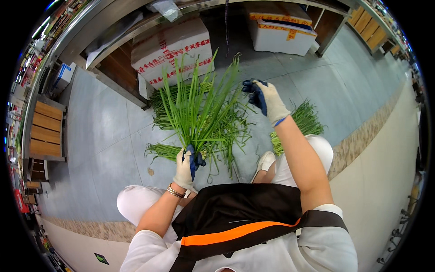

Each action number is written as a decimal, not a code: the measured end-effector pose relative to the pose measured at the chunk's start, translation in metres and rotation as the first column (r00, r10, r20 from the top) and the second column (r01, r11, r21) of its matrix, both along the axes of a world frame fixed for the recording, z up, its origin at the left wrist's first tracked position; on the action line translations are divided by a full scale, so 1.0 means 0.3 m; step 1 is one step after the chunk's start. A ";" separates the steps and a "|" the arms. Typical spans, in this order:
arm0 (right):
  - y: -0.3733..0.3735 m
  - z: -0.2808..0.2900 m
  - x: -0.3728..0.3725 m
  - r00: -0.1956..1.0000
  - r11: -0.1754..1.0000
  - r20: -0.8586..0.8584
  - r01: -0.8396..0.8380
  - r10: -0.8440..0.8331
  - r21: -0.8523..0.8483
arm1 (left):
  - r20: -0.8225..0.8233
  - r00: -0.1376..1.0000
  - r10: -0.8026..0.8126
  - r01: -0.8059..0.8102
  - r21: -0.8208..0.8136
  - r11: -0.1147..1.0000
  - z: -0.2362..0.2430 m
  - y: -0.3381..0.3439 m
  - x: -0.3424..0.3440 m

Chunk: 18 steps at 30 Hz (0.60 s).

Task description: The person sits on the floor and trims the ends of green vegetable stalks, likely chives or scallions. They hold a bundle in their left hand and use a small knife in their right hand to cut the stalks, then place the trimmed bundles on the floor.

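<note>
My left hand (187, 166), in a white glove with blue coating, is closed round the lower ends of a bunch of garlic chives (195, 109). The long flat green leaves fan out upward and away from me. My right hand (266, 99), gloved the same way, is raised to the right of the leaf tips. Its fingers are curled in, and what they hold, if anything, is too small to make out. Beneath the bunch, more garlic chives (233, 131) lie in a loose, tangled heap on the floor. A separate pile of garlic chives (306, 119) lies under my right forearm.
A white foam box with red print (174, 50) stands beyond the heap, beneath a metal-edged counter (113, 31). Another white foam box (283, 38) with yellow tape stands farther right. My shoe (265, 164) and bent knees are close to the chives. A wooden-slatted stand (46, 129) is at left.
</note>
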State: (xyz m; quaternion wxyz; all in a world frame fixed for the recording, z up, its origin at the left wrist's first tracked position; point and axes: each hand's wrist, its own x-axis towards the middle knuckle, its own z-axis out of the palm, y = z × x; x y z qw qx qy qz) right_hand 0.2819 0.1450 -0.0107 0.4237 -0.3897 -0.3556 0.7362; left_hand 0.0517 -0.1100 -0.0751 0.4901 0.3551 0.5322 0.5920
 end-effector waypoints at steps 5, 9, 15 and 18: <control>-0.010 -0.047 -0.067 0.969 0.981 -0.245 -0.055 0.009 -0.183 | -0.091 0.996 -0.026 0.023 -0.029 0.999 0.022 -0.006 0.017; 0.010 -0.078 -0.080 0.945 0.997 -0.322 -0.070 0.053 -0.040 | -0.086 0.993 -0.078 0.075 -0.035 0.997 0.033 -0.005 0.025; 0.019 -0.017 -0.065 0.868 0.977 -0.473 0.053 -0.148 -0.208 | -0.098 0.992 -0.082 0.081 -0.015 0.997 0.004 -0.011 0.027; 0.009 0.012 -0.066 0.839 0.976 -0.516 0.075 -0.173 -0.207 | 0.131 0.988 -0.085 0.094 -0.065 0.993 0.002 -0.010 0.017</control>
